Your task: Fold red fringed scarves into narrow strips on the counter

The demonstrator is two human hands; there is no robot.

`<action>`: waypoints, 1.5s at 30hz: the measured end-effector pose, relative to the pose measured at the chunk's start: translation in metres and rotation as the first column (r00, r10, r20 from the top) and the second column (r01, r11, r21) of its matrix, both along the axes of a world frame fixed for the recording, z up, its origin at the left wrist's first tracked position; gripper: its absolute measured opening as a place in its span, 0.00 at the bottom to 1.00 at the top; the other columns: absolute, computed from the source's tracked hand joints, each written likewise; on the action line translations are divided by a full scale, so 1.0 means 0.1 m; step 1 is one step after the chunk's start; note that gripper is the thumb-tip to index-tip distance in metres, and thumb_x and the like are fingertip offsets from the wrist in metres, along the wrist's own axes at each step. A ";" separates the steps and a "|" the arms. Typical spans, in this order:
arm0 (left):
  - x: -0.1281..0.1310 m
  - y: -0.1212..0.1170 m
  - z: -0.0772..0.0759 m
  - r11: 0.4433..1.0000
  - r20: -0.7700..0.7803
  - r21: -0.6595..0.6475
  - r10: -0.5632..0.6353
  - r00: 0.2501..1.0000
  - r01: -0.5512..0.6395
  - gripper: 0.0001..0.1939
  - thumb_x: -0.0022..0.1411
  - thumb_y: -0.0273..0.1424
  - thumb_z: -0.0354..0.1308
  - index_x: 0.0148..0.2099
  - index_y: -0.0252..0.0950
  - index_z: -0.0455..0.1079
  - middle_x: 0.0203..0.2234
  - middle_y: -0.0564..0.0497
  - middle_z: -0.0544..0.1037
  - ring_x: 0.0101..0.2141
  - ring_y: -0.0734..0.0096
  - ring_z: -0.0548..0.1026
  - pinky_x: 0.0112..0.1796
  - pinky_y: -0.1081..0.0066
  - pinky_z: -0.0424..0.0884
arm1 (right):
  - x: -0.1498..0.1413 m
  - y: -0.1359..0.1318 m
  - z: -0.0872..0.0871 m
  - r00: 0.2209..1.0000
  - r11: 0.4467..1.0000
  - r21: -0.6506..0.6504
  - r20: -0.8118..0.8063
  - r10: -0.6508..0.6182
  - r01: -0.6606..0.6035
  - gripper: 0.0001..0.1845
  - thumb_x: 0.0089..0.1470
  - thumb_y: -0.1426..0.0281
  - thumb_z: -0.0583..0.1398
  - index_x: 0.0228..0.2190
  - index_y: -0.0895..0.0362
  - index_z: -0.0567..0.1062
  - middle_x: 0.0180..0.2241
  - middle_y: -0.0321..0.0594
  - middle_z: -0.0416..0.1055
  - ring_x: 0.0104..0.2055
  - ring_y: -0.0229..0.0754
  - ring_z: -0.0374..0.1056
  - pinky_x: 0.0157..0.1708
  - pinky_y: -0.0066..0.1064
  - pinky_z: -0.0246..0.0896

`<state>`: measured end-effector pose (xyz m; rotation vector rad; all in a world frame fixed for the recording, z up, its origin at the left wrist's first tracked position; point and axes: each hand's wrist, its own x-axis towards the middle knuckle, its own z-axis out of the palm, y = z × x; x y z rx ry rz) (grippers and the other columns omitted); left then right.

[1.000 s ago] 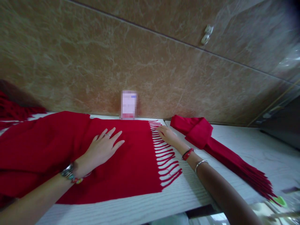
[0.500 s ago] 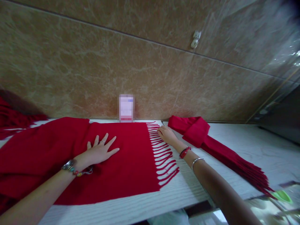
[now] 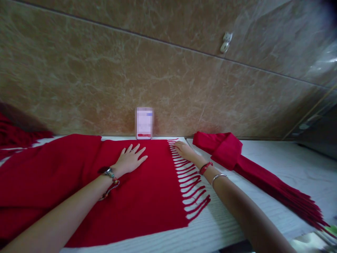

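A red scarf (image 3: 147, 196) lies spread flat along the white counter, its fringe (image 3: 192, 182) fanned out at the right end. My left hand (image 3: 129, 161) rests palm down on the cloth, fingers spread. At the far corner of the fringe, my right hand (image 3: 185, 150) has its fingers drawn together on the strands; the fingertips partly cover what they pinch. A second red scarf (image 3: 229, 154), folded over at its top, lies to the right of my right hand, its own fringe pointing toward the near right.
A phone (image 3: 144, 123) with a blurred screen leans against the brown marbled wall (image 3: 105, 80) behind the scarf. More red fringed cloth (image 3: 18, 133) is heaped at the far left. A white fitting (image 3: 226, 42) is on the wall. The pale counter (image 3: 295, 161) continues rightward.
My left hand has slid over the cloth, away from me and to the right. My right hand stays at the fringe's far corner, slightly closer to the woven edge. The view has shifted a little.
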<state>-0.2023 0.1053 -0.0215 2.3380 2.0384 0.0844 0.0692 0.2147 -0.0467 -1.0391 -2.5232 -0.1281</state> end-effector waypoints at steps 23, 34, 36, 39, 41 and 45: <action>0.01 -0.02 -0.09 0.998 -0.014 0.044 0.039 0.999 -0.038 0.28 0.64 0.47 0.36 0.64 0.45 0.49 0.63 0.49 0.49 0.61 0.49 0.47 0.55 0.50 0.47 | 0.35 0.20 -0.24 0.998 0.985 -0.168 -0.038 -0.057 0.049 0.28 0.61 0.58 0.41 0.56 0.57 0.60 0.58 0.47 0.56 0.61 0.47 0.49 0.59 0.48 0.44; 0.00 -0.01 -0.11 0.997 -0.013 0.061 0.048 0.999 -0.047 0.28 0.64 0.47 0.36 0.64 0.45 0.50 0.63 0.50 0.49 0.61 0.49 0.47 0.55 0.50 0.47 | -0.07 0.44 -0.16 0.998 0.978 -0.204 0.059 -0.033 0.045 0.25 0.61 0.62 0.42 0.58 0.53 0.57 0.60 0.43 0.53 0.62 0.45 0.46 0.58 0.48 0.44; 0.00 -0.01 -0.11 0.997 -0.010 0.057 0.046 0.999 -0.045 0.28 0.64 0.47 0.36 0.64 0.46 0.50 0.63 0.50 0.49 0.61 0.49 0.47 0.55 0.50 0.47 | -0.07 0.43 -0.21 0.997 0.976 -0.211 0.059 -0.047 0.058 0.25 0.60 0.63 0.43 0.57 0.53 0.59 0.60 0.43 0.54 0.62 0.47 0.48 0.58 0.50 0.44; -0.01 -0.01 -0.11 0.998 -0.010 0.059 0.039 0.999 -0.039 0.28 0.64 0.47 0.36 0.63 0.46 0.50 0.63 0.51 0.49 0.61 0.50 0.47 0.55 0.50 0.48 | 0.06 0.41 -0.25 0.995 0.973 -0.210 0.048 -0.090 0.098 0.25 0.60 0.64 0.42 0.57 0.55 0.60 0.60 0.45 0.54 0.62 0.49 0.48 0.57 0.52 0.44; 0.00 -0.01 -0.11 0.997 -0.007 0.062 0.040 0.999 -0.040 0.28 0.64 0.47 0.36 0.63 0.46 0.50 0.63 0.51 0.50 0.61 0.50 0.47 0.55 0.50 0.48 | 0.17 0.38 -0.22 0.991 0.971 -0.199 0.031 -0.131 0.134 0.26 0.61 0.64 0.41 0.57 0.58 0.59 0.59 0.49 0.54 0.62 0.50 0.47 0.57 0.53 0.45; 0.01 -0.02 -0.10 0.997 0.010 0.067 0.040 0.999 -0.041 0.28 0.64 0.47 0.36 0.63 0.45 0.51 0.62 0.50 0.51 0.61 0.50 0.48 0.55 0.50 0.48 | 0.28 0.24 -0.07 0.985 0.972 -0.164 -0.009 -0.172 0.168 0.28 0.61 0.63 0.40 0.56 0.64 0.59 0.57 0.55 0.58 0.61 0.50 0.49 0.57 0.48 0.48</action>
